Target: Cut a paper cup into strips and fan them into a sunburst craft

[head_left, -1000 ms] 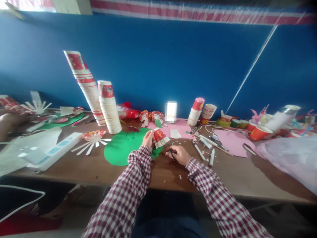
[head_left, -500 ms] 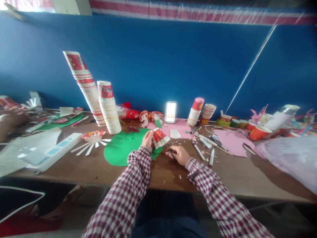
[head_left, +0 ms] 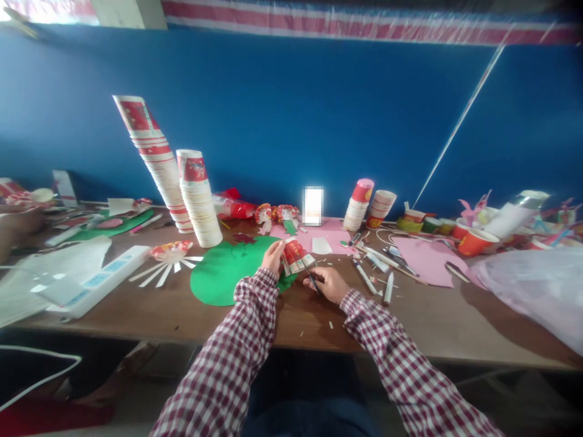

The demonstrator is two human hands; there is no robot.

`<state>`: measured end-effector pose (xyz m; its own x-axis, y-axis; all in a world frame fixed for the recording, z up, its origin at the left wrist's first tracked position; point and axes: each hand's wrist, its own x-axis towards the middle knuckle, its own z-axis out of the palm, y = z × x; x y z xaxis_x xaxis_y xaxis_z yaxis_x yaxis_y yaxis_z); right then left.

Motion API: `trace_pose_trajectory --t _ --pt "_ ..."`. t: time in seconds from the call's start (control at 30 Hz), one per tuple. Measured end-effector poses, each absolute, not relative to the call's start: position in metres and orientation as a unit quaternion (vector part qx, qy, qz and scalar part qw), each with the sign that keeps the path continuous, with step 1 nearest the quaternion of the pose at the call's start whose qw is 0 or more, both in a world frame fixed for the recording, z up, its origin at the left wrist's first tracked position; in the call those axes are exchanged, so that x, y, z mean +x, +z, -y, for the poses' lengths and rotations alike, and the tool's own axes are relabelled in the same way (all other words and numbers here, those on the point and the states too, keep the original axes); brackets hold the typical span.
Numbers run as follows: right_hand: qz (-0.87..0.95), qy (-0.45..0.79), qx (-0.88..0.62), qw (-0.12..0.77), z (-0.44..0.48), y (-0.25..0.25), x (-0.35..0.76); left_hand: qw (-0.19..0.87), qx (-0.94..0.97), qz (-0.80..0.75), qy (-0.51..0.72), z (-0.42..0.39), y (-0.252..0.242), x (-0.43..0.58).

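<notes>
My left hand (head_left: 273,257) is closed on a red and white paper cup (head_left: 296,255), held tilted above the table's middle. In my right hand (head_left: 332,284) is a pair of dark scissors (head_left: 312,279), its blades at the cup's lower right edge. Cut slits show in the cup's wall near my left fingers. Beneath my left hand lies a round green sheet (head_left: 218,273). To its left rests a cup cut into spread white strips (head_left: 166,267) with a red patterned end.
Two tall stacks of paper cups (head_left: 195,200) stand at left, beside a white power strip (head_left: 109,279). Shorter cup stacks (head_left: 359,206), pink paper (head_left: 421,258), markers (head_left: 388,288) and a plastic bag (head_left: 532,285) are to the right. Another person's hand (head_left: 16,227) is at far left.
The cup has turned slightly in my left hand, and the scissors have shifted a little left against its edge. The other person's hand at far left has moved slightly.
</notes>
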<state>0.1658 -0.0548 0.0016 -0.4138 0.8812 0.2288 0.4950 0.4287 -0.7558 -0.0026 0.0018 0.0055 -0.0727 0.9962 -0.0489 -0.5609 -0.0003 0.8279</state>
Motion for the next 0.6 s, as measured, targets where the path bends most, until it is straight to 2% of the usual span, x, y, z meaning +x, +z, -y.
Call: trace_pose_trajectory --t 0.6 --pt "0.778 0.31 -0.445 0.317 0.0538 -0.001 0.1662 0.609 0.312 -0.35 0.64 -0.0026 0.0035 -0.0027"
